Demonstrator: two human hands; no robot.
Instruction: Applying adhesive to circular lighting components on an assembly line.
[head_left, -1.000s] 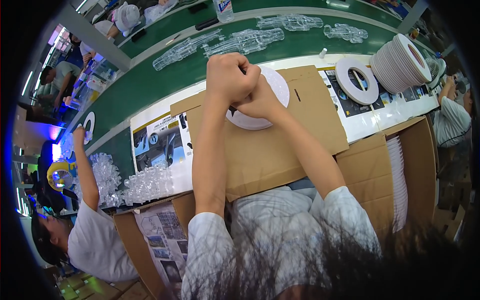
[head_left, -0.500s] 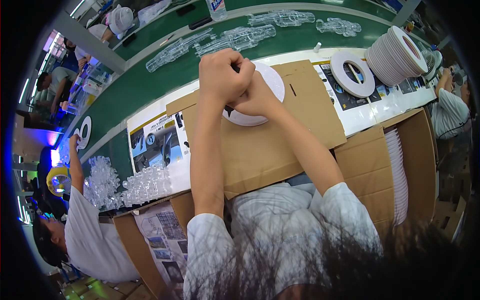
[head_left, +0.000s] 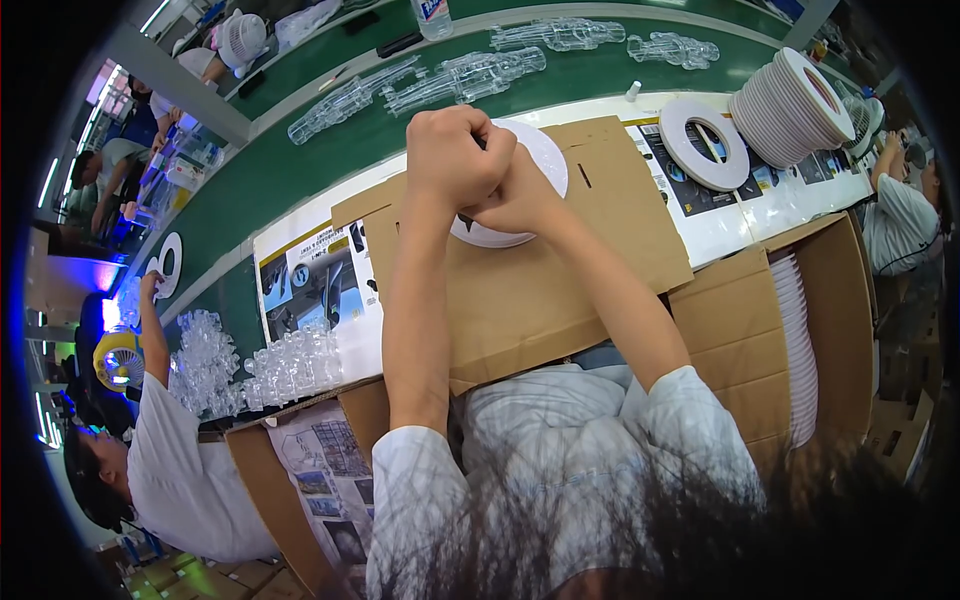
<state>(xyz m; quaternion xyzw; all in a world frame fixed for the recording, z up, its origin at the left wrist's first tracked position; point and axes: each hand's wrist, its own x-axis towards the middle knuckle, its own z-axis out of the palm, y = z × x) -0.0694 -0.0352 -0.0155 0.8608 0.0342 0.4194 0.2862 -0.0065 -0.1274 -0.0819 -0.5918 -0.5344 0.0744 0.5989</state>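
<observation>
A: Green belt (head_left: 300, 165) across the far side, clear plastic parts (head_left: 470, 75) strung along it.
B: Nearer, brown cardboard sheet (head_left: 560, 280) spread flat at centre, printed sheets (head_left: 310, 285) poking out to its left and right.
A: Open carton (head_left: 840, 330) at near right, packed with white rings on edge.
B: Leaning stack of rings (head_left: 800, 100) at far right, and one loose ring (head_left: 705, 145) lying flat just left of that stack.
A: Heap of small clear pieces (head_left: 250, 365) at left, beside a co-worker in a white shirt (head_left: 185, 480).
B: Co-worker's arm up, holding another ring (head_left: 165, 265) at far left.
A: Now the middle. White disc (head_left: 525, 185) lying on the cardboard, partly covered by both fists.
B: Left hand (head_left: 455, 155) balled up tight, fingers curled in, right above the disc's left part.
A: Right hand (head_left: 515, 200) tucked under it, also clenched, touching the left.
B: Something small and dark peeking out under the fists; impossible to tell what, or whether pinched.
A: Knuckles pressed together, both forearms rising from the near edge.
</observation>
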